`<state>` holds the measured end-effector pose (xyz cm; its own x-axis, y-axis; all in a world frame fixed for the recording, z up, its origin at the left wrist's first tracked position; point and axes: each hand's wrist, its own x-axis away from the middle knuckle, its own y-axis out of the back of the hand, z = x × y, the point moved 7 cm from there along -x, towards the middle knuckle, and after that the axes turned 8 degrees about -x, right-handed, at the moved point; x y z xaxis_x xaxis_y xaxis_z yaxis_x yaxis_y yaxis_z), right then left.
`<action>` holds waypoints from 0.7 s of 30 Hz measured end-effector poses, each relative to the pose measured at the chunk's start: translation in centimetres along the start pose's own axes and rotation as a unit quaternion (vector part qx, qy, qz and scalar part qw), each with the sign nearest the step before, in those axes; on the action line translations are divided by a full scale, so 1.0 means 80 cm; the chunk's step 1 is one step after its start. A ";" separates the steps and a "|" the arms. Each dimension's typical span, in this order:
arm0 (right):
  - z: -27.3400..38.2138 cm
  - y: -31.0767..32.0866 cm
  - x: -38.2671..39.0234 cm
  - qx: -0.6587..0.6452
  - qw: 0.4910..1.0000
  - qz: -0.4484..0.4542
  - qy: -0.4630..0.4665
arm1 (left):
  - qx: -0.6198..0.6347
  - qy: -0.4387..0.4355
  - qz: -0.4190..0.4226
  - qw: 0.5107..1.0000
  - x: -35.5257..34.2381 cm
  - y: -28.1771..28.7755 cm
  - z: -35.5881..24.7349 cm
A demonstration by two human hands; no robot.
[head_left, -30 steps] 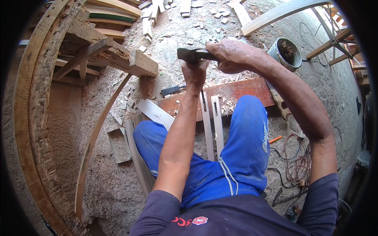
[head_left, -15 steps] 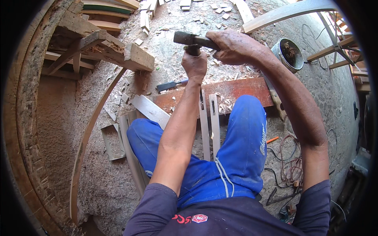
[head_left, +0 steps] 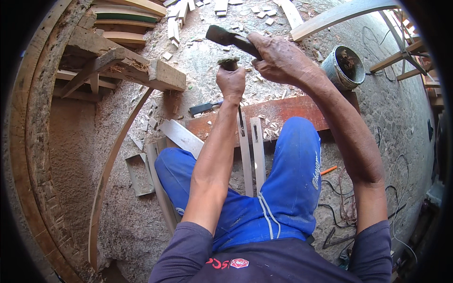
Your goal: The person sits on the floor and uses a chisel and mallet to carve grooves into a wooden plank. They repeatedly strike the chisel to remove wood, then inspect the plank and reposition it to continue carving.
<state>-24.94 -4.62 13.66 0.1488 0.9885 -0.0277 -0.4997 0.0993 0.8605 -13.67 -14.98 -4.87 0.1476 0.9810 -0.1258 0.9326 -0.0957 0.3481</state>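
My left hand is closed around an upright chisel, whose frayed, battered handle end pokes out above the fist. Below the hand, its dark thin shank reaches down to a narrow wood strip; the hand and forearm hide part of the chisel. A second strip with a slot cut in it lies alongside, between my knees. My right hand grips a dark hammer, held above the chisel's end and apart from it. Both strips rest across a reddish board strewn with chips.
Another wide chisel lies beyond the board. A bucket of shavings stands at the right. An orange stick-like tool and cables lie by my right knee. At the left are a heavy timber frame and a curved strip.
The hammer has come up off the chisel's handle end, leaving a gap. My right hand has shifted slightly, while my left hand keeps its hold on the chisel.
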 end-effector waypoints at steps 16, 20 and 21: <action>-0.151 -0.113 0.211 -0.108 0.965 -0.022 -0.237 | -0.067 -0.075 0.015 0.995 0.051 0.003 -0.070; -0.157 -0.128 0.250 -0.068 0.968 -0.018 -0.241 | 0.021 -0.110 -0.045 0.993 0.056 0.005 -0.079; -0.151 -0.136 0.257 -0.068 0.967 -0.001 -0.247 | -0.075 0.031 0.063 0.995 0.019 -0.022 -0.039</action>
<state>-26.77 16.03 -2.43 0.5227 0.8161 0.2467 -0.6016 0.1480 0.7849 -16.10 -12.76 -2.74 0.2353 0.9718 -0.0157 0.8477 -0.1973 0.4924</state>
